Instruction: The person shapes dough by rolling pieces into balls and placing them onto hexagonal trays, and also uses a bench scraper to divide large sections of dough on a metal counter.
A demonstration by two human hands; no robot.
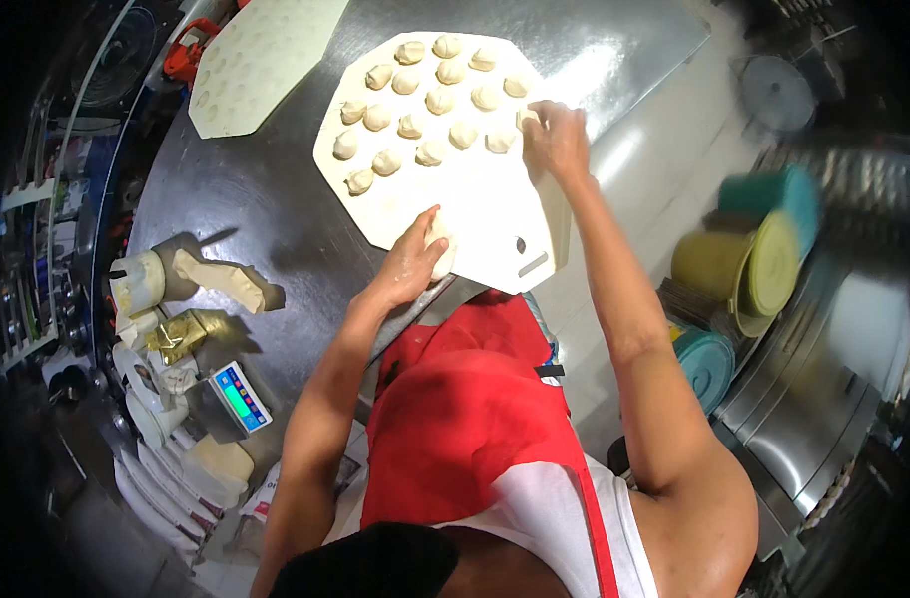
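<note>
A pale octagonal board (395, 204) lies in the upper middle of the frame, on a grey metal table (266, 209). Small dough balls (439, 101) stand in staggered rows over its upper part, each with a creased or gathered surface, and most sit a little apart from their neighbours. The lower part of the board is bare and tapers towards a corner with a small round hole and a slot, which reaches past the table edge above the person's apron.

At the board's lower left edge, the person's left hand (407, 264) has its thumb and fingers curled around a pale dough lump (441, 244). The right hand (563, 140) is at the board's right edge, fingers bent with their tips turned towards the dough balls; whether they grasp anything cannot be told.

Below the board is the red apron (465, 399), worn over a white top. A second pale board (261, 70), marked with round spots, lies at the upper left. At the left of the frame are a whitish tub (138, 281), a long pale block (219, 279), a gold-wrapped packet (179, 336) and a scale (240, 399) with a lit green display. At the right, yellow and teal buckets (709, 261) stand near the tiled floor (629, 224).
</note>
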